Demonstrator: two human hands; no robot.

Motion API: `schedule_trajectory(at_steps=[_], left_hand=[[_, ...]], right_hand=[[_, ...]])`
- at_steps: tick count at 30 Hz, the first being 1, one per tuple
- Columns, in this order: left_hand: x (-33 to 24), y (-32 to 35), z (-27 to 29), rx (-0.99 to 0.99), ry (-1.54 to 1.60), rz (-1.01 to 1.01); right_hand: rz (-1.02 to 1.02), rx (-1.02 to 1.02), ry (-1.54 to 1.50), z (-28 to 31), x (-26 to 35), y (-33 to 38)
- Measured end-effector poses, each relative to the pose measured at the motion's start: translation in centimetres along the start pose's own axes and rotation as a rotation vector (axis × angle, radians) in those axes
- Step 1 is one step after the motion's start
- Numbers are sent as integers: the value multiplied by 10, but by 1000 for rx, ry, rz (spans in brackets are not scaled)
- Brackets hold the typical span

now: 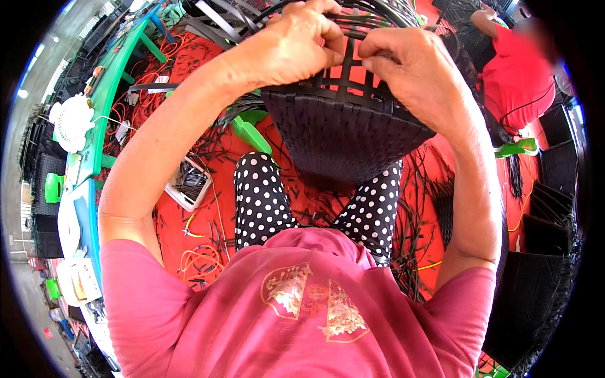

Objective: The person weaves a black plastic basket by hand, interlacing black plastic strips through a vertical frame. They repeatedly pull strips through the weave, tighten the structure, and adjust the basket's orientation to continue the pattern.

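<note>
At the basket [346,135], left hand [299,47] and right hand [419,69] curl by strips [346,74], grasp unclear; ideally, keep each strip flat and snug.

The person wears a deep pink short-sleeved T-shirt [252,340], printed with pale, gold-edged panels [287,293] flanking a small reddish emblem [316,293], and black trousers [261,195] with white polka dots.

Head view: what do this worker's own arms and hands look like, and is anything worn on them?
Short, plain raspberry-pink sleeves cover the upper arms; below them the arms are bare. The left hand and right hand are ungloved, with no watch, bracelet or cable visible.
</note>
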State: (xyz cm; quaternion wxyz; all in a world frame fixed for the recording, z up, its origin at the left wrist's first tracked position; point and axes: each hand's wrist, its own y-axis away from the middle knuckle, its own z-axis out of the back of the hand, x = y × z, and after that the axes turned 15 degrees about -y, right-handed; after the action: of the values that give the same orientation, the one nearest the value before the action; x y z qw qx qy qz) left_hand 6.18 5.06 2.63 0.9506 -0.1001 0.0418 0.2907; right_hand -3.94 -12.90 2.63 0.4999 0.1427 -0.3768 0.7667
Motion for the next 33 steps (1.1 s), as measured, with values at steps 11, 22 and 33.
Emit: schedule_trajectory(at_steps=[11,22,33], left_hand=[[19,24,21,-167,658,-117],[34,39,-34,-565,-283,-156],[39,36,-25,-133,-50,0]], right_hand=[[-155,-104,-643,-25,3,-12],[-110,-24,-200,-22,4,-15],[87,212,148,-12,14,-36]])
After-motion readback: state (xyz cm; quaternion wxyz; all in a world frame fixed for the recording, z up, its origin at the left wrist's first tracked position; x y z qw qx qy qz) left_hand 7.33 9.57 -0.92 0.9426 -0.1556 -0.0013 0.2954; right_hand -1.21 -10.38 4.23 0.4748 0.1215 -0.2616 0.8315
